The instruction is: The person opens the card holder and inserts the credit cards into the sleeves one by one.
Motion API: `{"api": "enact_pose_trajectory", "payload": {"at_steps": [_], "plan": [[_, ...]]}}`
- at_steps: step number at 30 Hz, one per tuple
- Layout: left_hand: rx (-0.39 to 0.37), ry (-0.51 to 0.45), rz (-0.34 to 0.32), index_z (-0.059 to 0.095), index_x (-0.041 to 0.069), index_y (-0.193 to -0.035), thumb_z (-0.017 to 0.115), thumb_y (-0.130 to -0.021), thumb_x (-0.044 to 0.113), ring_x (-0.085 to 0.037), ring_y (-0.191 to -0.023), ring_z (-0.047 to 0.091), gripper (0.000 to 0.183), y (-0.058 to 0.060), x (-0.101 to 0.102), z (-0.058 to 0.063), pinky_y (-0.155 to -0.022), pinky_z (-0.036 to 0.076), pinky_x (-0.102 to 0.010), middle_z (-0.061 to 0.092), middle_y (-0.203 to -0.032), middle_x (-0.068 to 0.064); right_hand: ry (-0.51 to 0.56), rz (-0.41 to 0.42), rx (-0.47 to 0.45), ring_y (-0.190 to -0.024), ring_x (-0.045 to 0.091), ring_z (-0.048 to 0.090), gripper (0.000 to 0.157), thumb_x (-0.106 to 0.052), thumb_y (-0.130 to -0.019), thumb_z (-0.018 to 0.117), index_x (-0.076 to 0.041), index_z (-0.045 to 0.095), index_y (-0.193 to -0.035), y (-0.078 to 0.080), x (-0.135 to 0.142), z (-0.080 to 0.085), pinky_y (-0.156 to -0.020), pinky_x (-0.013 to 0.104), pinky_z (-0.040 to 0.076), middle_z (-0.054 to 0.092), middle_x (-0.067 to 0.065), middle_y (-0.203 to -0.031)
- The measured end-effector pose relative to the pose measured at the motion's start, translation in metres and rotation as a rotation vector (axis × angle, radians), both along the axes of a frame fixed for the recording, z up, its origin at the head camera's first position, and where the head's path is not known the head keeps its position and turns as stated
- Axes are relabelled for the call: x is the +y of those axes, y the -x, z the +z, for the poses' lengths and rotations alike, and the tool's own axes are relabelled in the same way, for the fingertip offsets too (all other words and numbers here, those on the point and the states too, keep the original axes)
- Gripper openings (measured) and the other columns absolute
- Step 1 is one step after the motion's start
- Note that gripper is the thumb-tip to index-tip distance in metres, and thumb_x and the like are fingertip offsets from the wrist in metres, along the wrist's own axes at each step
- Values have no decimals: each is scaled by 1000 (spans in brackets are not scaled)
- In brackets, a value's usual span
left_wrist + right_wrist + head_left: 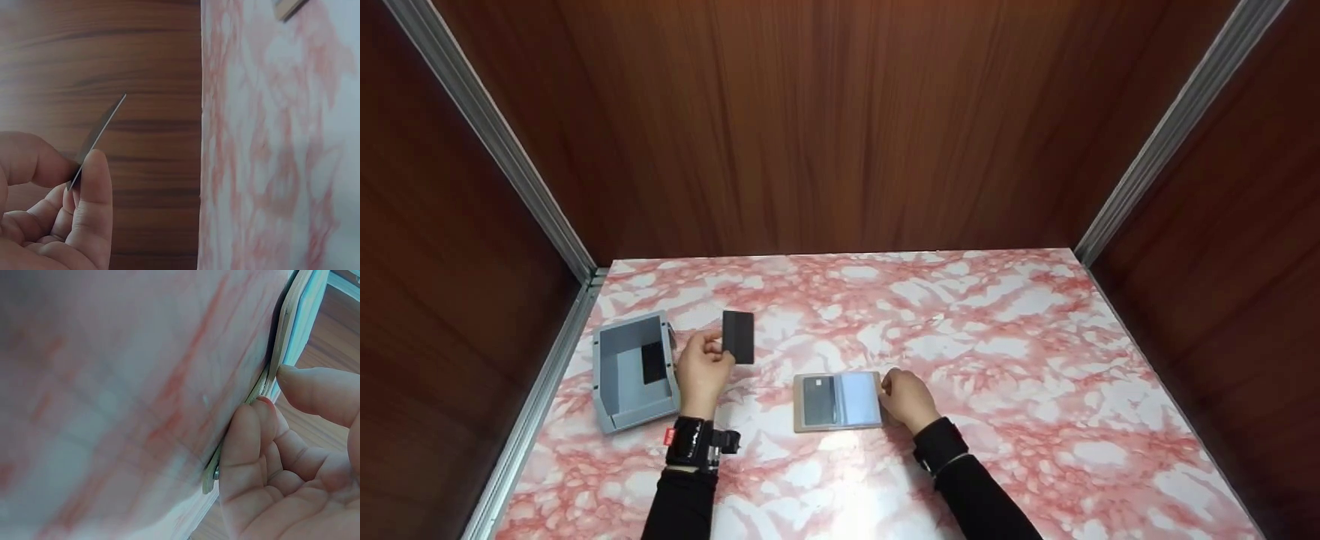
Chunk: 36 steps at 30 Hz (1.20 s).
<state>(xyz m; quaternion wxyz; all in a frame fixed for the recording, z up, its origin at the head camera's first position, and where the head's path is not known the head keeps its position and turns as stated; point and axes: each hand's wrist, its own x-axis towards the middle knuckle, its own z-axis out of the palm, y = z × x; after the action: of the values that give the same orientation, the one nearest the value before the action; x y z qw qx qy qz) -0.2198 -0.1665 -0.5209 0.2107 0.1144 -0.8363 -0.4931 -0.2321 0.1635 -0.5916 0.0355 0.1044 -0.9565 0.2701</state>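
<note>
In the head view my left hand (704,369) pinches a thin dark card (739,337) above the table. The left wrist view shows that card (98,138) nearly edge-on, held between thumb and fingers. A tan card holder (799,405) lies open with clear sleeves, a dark card with a chip showing in its left part. My right hand (910,400) is at the holder's right edge. Seen from the right wrist, thumb and fingertips grip the edge of the card holder (284,332), where a flap with a metal snap hangs.
A grey open bin (615,375) stands left of my left hand, with a dark card (653,363) inside. The table (1005,450) has a red and white marbled top. Wood-grain panels (840,135) enclose the back and both sides.
</note>
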Motion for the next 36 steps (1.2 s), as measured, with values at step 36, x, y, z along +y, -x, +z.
{"api": "enact_pose_trajectory", "payload": {"at_steps": [36], "plan": [[-36, -52, -189, 63, -1, -109, 63, -70, -7, -14, -69, 58, 39, -26, 81, -60, -65, 50, -33, 58, -78, -2, 7, 3, 21, -65, 23, 55, 14, -2, -79, 73, -3, 60, -83, -3, 0, 2, -64, 40, 48, 55, 5, -71]]}}
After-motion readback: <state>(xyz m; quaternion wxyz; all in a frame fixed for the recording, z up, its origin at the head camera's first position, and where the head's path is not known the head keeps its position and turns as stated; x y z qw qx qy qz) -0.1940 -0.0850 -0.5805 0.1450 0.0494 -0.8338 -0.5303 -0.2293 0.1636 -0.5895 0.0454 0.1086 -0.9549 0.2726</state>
